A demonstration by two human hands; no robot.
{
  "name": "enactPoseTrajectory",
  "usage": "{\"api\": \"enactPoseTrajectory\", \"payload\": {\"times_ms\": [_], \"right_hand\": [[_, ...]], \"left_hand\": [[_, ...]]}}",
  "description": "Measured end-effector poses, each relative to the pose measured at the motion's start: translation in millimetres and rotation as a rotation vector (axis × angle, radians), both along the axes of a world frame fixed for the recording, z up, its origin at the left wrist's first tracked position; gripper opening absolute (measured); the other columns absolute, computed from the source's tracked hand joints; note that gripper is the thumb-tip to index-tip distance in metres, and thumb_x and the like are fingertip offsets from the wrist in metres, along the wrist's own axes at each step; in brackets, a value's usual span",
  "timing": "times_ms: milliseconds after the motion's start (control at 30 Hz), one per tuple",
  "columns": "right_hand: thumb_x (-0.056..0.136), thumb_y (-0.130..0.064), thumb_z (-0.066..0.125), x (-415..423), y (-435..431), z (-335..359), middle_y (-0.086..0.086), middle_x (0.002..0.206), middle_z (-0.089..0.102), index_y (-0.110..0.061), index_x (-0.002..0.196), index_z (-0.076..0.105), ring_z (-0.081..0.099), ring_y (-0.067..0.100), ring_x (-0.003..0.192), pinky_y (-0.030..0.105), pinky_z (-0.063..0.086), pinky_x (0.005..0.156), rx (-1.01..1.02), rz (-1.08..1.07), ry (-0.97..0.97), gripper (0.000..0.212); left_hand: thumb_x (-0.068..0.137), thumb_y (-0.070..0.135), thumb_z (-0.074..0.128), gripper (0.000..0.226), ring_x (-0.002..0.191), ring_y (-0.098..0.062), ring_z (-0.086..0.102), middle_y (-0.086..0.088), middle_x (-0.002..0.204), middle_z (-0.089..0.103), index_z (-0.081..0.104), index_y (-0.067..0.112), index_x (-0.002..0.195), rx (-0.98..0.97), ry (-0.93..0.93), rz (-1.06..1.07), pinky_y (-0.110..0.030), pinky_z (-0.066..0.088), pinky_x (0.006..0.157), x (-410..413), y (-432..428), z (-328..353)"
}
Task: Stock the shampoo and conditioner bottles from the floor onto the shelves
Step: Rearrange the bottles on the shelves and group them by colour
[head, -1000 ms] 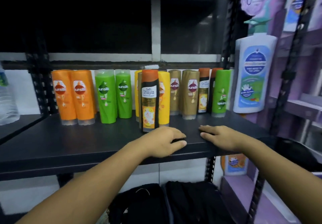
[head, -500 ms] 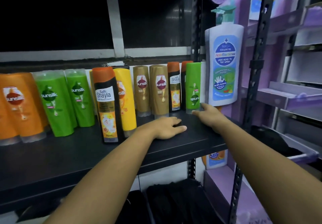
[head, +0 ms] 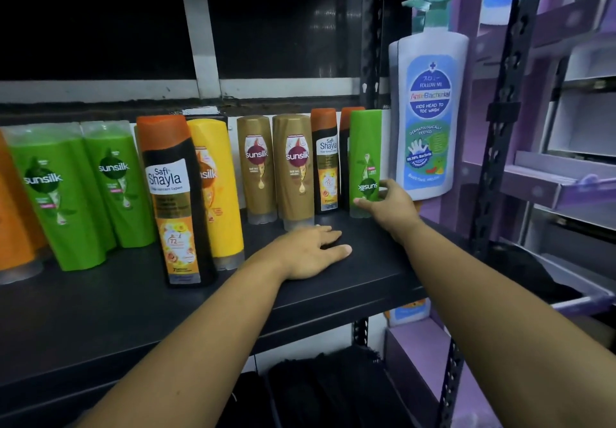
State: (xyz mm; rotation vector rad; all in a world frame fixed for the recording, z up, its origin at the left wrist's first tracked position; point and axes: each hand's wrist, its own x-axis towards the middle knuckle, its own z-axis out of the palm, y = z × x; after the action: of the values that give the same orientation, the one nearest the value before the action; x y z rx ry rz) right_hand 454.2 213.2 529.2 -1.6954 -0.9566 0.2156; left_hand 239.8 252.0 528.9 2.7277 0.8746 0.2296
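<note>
The right hand (head: 391, 207) grasps the lower part of the green bottle (head: 365, 147), thumb in front. The bottle stands upright at the right end of the shelf (head: 100, 311). The left hand (head: 306, 252) lies flat and relaxed on the shelf, near its front edge.

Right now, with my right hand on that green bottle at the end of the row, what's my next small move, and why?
Probably lift the green Sunsilk bottle and turn it end over end. Its logo reads upside down, unlike the other green bottles, and your right hand pinches its lower part. Your left hand lies flat on the shelf.
</note>
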Motion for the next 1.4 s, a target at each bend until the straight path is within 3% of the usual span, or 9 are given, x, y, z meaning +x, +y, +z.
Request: {"api": "enactPoseTrajectory", "payload": {"times_ms": [167,367,533,733,833,967,1133,1233,1400], "right_hand": [[0.078,-0.033,0.087,-2,-1,-2,-0.001,0.108,0.072,-0.019,0.116,0.059,0.069,0.016,0.097,0.038,0.057,0.092,0.028,0.029,-0.067,0.049],[0.081,-0.032,0.085,-10,-11,2,0.000,0.113,0.070,-0.018,0.123,0.059,0.067,0.018,0.101,0.035,0.054,0.094,-0.029,0.075,-0.084,0.052],[0.082,-0.027,0.085,-23,-28,6,-0.001,0.109,0.070,-0.018,0.116,0.060,0.066,0.016,0.097,0.027,0.048,0.085,-0.070,0.132,-0.100,0.043],[0.082,-0.030,0.084,-47,-57,6,-0.009,0.106,0.074,-0.024,0.115,0.065,0.069,0.010,0.098,0.036,0.054,0.098,-0.107,0.205,-0.113,0.038],[0.082,-0.033,0.084,-62,-76,6,-0.012,0.106,0.074,-0.026,0.119,0.065,0.068,0.004,0.096,0.031,0.053,0.097,-0.127,0.249,-0.153,0.042],[0.078,-0.024,0.087,-96,-95,2,-0.012,0.101,0.077,-0.027,0.116,0.064,0.073,0.004,0.092,0.036,0.056,0.096,-0.063,0.368,-0.152,0.045],[0.075,-0.017,0.089,-158,-99,-5,-0.004,0.102,0.078,-0.023,0.113,0.062,0.075,0.010,0.091,0.037,0.058,0.090,0.021,0.472,-0.136,0.047],[0.080,-0.007,0.084,-198,-94,-8,-0.003,0.102,0.078,-0.016,0.110,0.065,0.075,0.011,0.095,0.040,0.057,0.094,0.031,0.552,-0.108,0.037],[0.082,-0.007,0.081,-268,-81,-1,-0.007,0.097,0.078,-0.015,0.104,0.069,0.073,0.002,0.093,0.025,0.057,0.090,0.020,0.657,-0.170,0.026]], "left_hand": [[0.100,0.065,0.044,0.065,0.154,-0.013,0.023,0.008,0.167,0.030,0.041,0.033,0.157,-0.007,-0.024,-0.003,-0.044,0.022,0.126,-4,-2,1],[0.096,0.064,0.054,0.060,0.144,-0.014,0.042,0.010,0.158,0.046,0.054,0.033,0.148,-0.014,-0.112,0.020,-0.038,0.034,0.120,-8,0,-1],[0.097,0.052,0.060,0.046,0.125,-0.013,0.058,0.005,0.137,0.066,0.066,0.026,0.136,0.035,-0.195,0.060,-0.036,0.048,0.107,-13,-3,0],[0.102,0.048,0.051,0.043,0.123,-0.024,0.059,-0.003,0.134,0.067,0.068,0.022,0.132,0.098,-0.126,0.118,-0.041,0.051,0.101,-22,-18,6],[0.101,0.051,0.051,0.046,0.121,-0.026,0.059,-0.006,0.134,0.064,0.065,0.021,0.132,0.067,-0.101,0.145,-0.042,0.052,0.099,-36,-28,6],[0.090,0.054,0.066,0.053,0.120,-0.015,0.060,0.005,0.137,0.065,0.057,0.036,0.139,-0.042,-0.288,0.081,-0.035,0.051,0.102,-71,-49,2],[0.069,0.051,0.077,0.066,0.108,-0.003,0.067,0.014,0.120,0.072,0.058,0.036,0.131,-0.182,-0.568,0.119,-0.036,0.054,0.101,-129,-70,-4],[0.075,0.035,0.084,0.060,0.107,0.001,0.067,0.015,0.119,0.072,0.060,0.033,0.130,-0.207,-0.655,0.166,-0.033,0.054,0.101,-173,-76,-6],[0.074,0.034,0.085,0.064,0.108,0.001,0.068,0.019,0.118,0.073,0.059,0.038,0.132,-0.207,-0.701,0.244,-0.034,0.054,0.102,-247,-77,-4]]}}
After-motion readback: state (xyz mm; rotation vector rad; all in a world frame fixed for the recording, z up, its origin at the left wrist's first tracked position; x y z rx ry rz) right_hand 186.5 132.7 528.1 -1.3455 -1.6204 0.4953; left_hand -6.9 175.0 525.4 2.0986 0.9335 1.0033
